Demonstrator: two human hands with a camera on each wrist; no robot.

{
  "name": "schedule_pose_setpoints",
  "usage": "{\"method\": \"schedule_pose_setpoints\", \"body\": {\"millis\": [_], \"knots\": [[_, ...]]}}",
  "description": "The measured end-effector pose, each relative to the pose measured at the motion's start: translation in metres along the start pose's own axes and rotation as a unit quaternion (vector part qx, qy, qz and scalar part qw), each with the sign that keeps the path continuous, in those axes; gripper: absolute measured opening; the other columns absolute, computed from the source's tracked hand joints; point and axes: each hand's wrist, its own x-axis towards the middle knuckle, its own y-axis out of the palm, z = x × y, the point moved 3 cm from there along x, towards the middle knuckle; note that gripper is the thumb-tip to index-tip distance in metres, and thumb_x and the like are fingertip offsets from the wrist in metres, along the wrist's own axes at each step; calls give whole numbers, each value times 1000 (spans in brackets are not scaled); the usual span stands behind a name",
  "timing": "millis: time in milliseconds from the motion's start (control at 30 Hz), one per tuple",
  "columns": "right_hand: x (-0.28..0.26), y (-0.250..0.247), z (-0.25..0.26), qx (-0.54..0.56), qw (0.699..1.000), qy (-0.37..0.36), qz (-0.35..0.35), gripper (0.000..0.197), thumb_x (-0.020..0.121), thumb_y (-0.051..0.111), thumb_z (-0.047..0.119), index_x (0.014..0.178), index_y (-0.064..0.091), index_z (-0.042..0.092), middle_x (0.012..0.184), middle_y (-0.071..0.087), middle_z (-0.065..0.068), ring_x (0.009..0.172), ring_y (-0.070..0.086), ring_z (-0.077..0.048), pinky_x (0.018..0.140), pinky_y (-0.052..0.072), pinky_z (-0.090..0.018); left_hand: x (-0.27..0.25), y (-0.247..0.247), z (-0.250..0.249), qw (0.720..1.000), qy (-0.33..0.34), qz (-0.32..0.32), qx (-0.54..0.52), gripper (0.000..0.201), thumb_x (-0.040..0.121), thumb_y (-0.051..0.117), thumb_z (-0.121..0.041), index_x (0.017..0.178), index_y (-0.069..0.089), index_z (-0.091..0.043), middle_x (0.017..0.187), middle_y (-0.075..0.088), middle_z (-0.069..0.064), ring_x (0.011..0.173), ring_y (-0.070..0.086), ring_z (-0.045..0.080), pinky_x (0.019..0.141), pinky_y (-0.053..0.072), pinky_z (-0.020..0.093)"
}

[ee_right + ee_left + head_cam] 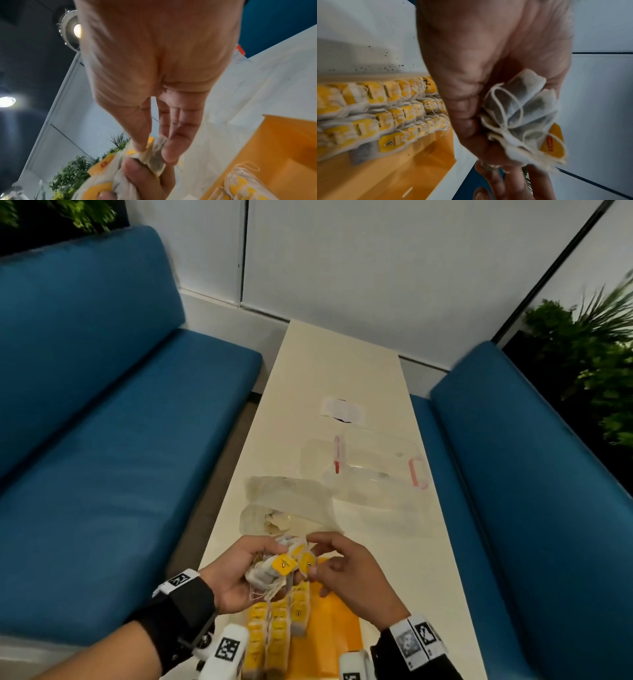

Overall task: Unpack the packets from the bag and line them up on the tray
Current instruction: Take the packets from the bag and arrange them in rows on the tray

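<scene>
Several tea bags (274,571) with yellow tags sit bunched in the left hand (236,573), whose fingers curl around the clump above the near end of the cream table (308,378). The right hand (346,570) meets it from the other side; in the right wrist view its thumb and fingertips (169,155) pinch one tea bag (157,158) at the edge of the clump. Strings tangle round the bunch, so the count of bags in the hand cannot be made out. Below the hands lies the orange tray (335,635), cut off by the lower edge of the head view, with rows of tea bags (274,631) lined up along its left part. Just beyond the hands lies the crumpled clear plastic bag (287,505), its contents hard to read. Farther on stands a clear container with red clips (376,470), blurred.
</scene>
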Motion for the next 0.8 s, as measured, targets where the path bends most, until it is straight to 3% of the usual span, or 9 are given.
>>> {"method": "schedule_pose_setpoints", "body": {"millis": [133, 200, 300, 367, 500, 567, 667, 733, 800], "knots": [[3, 5, -2, -11, 1000, 5, -29, 37, 83, 72, 0, 107, 69, 27, 91, 62, -7, 70, 72, -26, 54, 53, -29, -4, -2, 1, 1000, -11, -3, 0, 54, 60, 92, -13, 107, 73, 5, 97, 63, 28, 77, 67, 34, 59, 58, 36], [4, 6, -1, -30, 999, 5, -31, 30, 83, 72, 1, 101, 70, 26, 88, 64, -9, 67, 70, -23, 55, 52, -27, -8, 0, 1, 1000, -12, -3, 2, 55, 62, 93, -15, 109, 72, 4, 96, 65, 27, 75, 69, 32, 56, 59, 35], [6, 9, -4, -80, 997, 5, -20, 17, 81, 74, 6, 88, 72, 22, 84, 69, -6, 65, 66, -21, 60, 56, -29, -10, 1, 0, 999, 16, -13, 42, 51, 73, 84, -13, 117, 60, -4, 94, 67, 23, 72, 69, 28, 51, 58, 31], [7, 9, -9, -112, 993, 15, -19, 8, 79, 77, 15, 81, 71, 20, 80, 69, -1, 62, 62, -15, 63, 54, -31, -11, -1, 1, 999, 20, -18, 44, 44, 76, 81, -11, 114, 59, -6, 92, 67, 24, 71, 69, 28, 49, 57, 31], [7, 5, -17, -149, 988, 17, -41, 9, 78, 79, 20, 78, 69, 20, 77, 67, 5, 60, 54, -1, 61, 48, -20, -13, -4, 3, 999, 19, -31, 20, 26, 90, 72, -6, 114, 62, -3, 94, 68, 26, 69, 68, 29, 49, 59, 31], [6, 1, -21, -155, 986, 23, -49, 9, 78, 79, 20, 79, 70, 19, 79, 69, 2, 64, 55, -1, 63, 49, -19, -11, -10, 4, 999, 23, -39, 26, 30, 90, 71, -7, 118, 62, -3, 96, 69, 26, 70, 69, 28, 48, 58, 32], [5, -4, -29, -119, 991, 42, -43, 14, 75, 83, 19, 76, 70, 15, 73, 68, -5, 63, 59, -9, 63, 53, -32, -8, -17, 8, 998, 21, -57, 26, 38, 87, 76, -7, 121, 60, -2, 99, 69, 26, 70, 69, 28, 47, 58, 32], [4, -7, -33, -97, 993, 55, -48, 18, 74, 85, 17, 71, 67, 16, 65, 65, 1, 58, 60, -10, 57, 50, -27, -7, -23, 10, 997, 18, -74, 19, 37, 88, 72, -7, 123, 59, -2, 99, 69, 26, 70, 68, 28, 47, 58, 32], [1, -10, -35, -73, 994, 68, -48, 18, 76, 83, 11, 71, 66, 13, 60, 63, 3, 53, 60, -10, 53, 45, -20, -7, -28, 13, 997, 19, -75, 14, 47, 84, 80, -7, 126, 59, -1, 104, 68, 27, 73, 68, 29, 50, 59, 33]]}}
